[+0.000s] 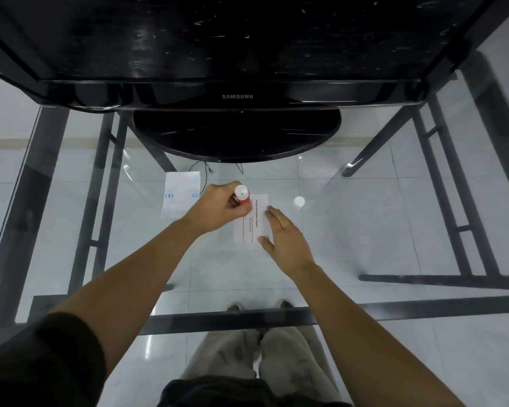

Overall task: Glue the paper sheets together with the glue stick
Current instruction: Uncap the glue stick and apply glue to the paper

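A small white sheet with printed text lies on the glass table. My left hand is closed around a red glue stick with a white end pointing up, held over the sheet's left edge. Whether the stick touches the paper is hidden by my fingers. My right hand rests flat, fingers apart, on the sheet's right side. A second white sheet with blue marks lies to the left, apart from the first. A white cap stands on the glass to the right of the printed sheet.
A black monitor on a round stand fills the far side of the glass table. Black frame bars, tiled floor, my legs and shoes show through the glass. Thin cables hang behind the sheets.
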Motion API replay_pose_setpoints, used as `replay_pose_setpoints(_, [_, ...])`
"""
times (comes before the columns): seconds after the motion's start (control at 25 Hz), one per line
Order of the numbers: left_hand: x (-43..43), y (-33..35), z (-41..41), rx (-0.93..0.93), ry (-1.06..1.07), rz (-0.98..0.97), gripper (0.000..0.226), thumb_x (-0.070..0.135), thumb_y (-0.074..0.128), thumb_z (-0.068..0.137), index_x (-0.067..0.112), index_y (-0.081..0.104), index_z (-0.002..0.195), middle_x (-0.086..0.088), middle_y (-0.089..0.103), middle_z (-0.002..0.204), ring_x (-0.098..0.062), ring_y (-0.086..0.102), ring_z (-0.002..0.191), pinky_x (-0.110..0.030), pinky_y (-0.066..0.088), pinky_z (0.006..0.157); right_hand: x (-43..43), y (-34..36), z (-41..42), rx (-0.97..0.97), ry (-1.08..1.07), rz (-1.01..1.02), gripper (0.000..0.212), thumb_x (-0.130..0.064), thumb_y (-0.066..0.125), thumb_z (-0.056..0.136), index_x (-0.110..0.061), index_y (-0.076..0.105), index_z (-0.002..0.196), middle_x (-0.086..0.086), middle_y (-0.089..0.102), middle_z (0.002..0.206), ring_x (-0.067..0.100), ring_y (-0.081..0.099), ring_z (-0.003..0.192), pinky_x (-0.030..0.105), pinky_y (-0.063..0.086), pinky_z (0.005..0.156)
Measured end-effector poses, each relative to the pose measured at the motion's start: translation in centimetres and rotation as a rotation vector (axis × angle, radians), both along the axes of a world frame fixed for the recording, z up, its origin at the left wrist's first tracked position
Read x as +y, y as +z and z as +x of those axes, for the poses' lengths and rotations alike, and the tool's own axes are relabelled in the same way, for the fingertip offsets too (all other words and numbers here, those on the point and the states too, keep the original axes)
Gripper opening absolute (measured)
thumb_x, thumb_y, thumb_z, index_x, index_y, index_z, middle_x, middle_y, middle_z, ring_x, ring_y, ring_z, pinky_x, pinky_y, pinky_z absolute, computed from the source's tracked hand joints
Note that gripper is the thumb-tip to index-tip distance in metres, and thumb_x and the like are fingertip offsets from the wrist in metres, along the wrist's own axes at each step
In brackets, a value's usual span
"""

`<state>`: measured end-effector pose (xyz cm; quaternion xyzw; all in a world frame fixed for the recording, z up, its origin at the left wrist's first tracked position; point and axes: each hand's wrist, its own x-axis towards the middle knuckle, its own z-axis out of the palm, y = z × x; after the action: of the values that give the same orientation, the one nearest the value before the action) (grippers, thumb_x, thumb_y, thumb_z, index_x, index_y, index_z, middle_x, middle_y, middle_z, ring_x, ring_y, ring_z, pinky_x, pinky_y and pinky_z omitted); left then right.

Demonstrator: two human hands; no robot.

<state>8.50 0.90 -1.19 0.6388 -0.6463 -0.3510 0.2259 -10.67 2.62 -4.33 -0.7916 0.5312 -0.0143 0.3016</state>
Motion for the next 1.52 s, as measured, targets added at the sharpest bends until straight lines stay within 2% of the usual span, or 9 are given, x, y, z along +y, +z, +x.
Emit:
replay_pose_setpoints(0.12, [-0.3, 0.1, -0.5, -0.009, 0.037, -0.051, 0.013, 0.033, 0.063, 0.082, 0.026, 0.052, 0.083, 0.003, 0.068, 0.078, -0.007, 0.062, 0.067, -0.011, 0.046, 0.054, 0.0, 0.0, 0.0, 0.012, 0.005, 0.006, 0.064, -0.031, 0.054, 0.092, -0.016, 0.021, 0.145, 0.002, 0.026, 0.154, 0.019, 0.035, 0.136, 0.035, 0.034, 0.109])
replay_pose_setpoints(0.28, [1.9, -0.5, -1.3, 0.041, -0.116, -0.022, 0.014, 0.028, 0.066, 0.077, 0.017, 0.057, 0.081, -0.004, 0.068, 0.073, -0.015, 0.063, 0.065, -0.018, 0.049, 0.056, -0.1, -0.1, -0.2, 0.011, 0.025, -0.019, 0.063, -0.033, 0.053, 0.092, -0.015, 0.023, 0.145, 0.002, 0.027, 0.154, 0.019, 0.033, 0.138, 0.032, 0.028, 0.112])
replay_pose_setpoints(0.4, [0.5, -0.4, -1.1, 0.016, -0.049, -0.031, 0.014, 0.029, 0.065, 0.08, 0.018, 0.057, 0.083, -0.003, 0.069, 0.075, -0.014, 0.064, 0.067, -0.009, 0.044, 0.054, -0.1, -0.3, -0.2, 0.008, 0.024, -0.017, 0.063, -0.031, 0.053, 0.092, -0.015, 0.023, 0.145, 0.002, 0.026, 0.155, 0.019, 0.033, 0.137, 0.032, 0.03, 0.111])
replay_pose_setpoints(0.52, [-0.7, -0.1, -1.0, -0.018, 0.027, -0.059, 0.017, 0.032, 0.063, 0.083, 0.017, 0.056, 0.088, 0.0, 0.067, 0.078, -0.012, 0.062, 0.068, -0.009, 0.044, 0.053, 0.0, -0.3, -0.1, 0.019, 0.024, -0.008, 0.063, -0.032, 0.052, 0.093, -0.016, 0.021, 0.145, 0.002, 0.024, 0.155, 0.019, 0.034, 0.137, 0.034, 0.034, 0.109])
replay_pose_setpoints(0.72, [0.3, -0.4, -1.5, 0.008, -0.048, -0.009, 0.015, 0.031, 0.066, 0.08, 0.02, 0.056, 0.084, -0.002, 0.068, 0.076, -0.016, 0.065, 0.07, -0.007, 0.043, 0.054, 0.1, -0.4, -0.2, 0.083, 0.006, -0.047, 0.06, -0.036, 0.053, 0.092, -0.018, 0.027, 0.143, 0.007, 0.023, 0.154, 0.025, 0.034, 0.135, 0.038, 0.032, 0.111])
replay_pose_setpoints(0.92, [-1.6, 0.1, -1.9, -0.038, 0.064, -0.057, 0.013, 0.032, 0.061, 0.084, 0.023, 0.051, 0.086, 0.0, 0.066, 0.079, -0.009, 0.058, 0.067, -0.009, 0.038, 0.056, 0.0, -0.3, -0.2, 0.095, -0.019, -0.047, 0.06, -0.042, 0.054, 0.089, -0.02, 0.032, 0.141, 0.006, 0.031, 0.149, 0.026, 0.037, 0.132, 0.039, 0.028, 0.113])
replay_pose_setpoints(1.12, [-1.6, -0.4, -2.5, -0.078, 0.026, -0.017, 0.017, 0.035, 0.06, 0.084, 0.021, 0.052, 0.088, -0.002, 0.067, 0.08, -0.003, 0.054, 0.061, -0.007, 0.035, 0.054, 0.1, -0.5, -0.3, 0.095, -0.028, -0.042, 0.059, -0.042, 0.053, 0.089, -0.022, 0.032, 0.141, 0.005, 0.031, 0.15, 0.025, 0.039, 0.132, 0.04, 0.027, 0.113])
replay_pose_setpoints(1.36, [-1.7, 0.5, -2.9, -0.023, 0.109, -0.057, 0.016, 0.033, 0.059, 0.085, 0.019, 0.054, 0.091, -0.001, 0.066, 0.083, -0.015, 0.061, 0.071, -0.013, 0.041, 0.057, 0.1, -0.5, -0.5, 0.104, -0.008, -0.043, 0.06, -0.047, 0.052, 0.089, -0.024, 0.031, 0.141, 0.003, 0.032, 0.149, 0.025, 0.037, 0.133, 0.041, 0.025, 0.114])
replay_pose_setpoints(1.52, [1.3, 0.3, -2.4, 0.019, 0.034, -0.003, 0.015, 0.027, 0.066, 0.079, 0.015, 0.058, 0.086, -0.005, 0.068, 0.08, -0.016, 0.065, 0.072, -0.013, 0.047, 0.055, -0.4, -0.2, -1.3, 0.098, 0.059, -0.076, 0.055, -0.044, 0.046, 0.092, -0.025, 0.032, 0.141, 0.005, 0.033, 0.148, 0.025, 0.034, 0.134, 0.038, 0.025, 0.113])
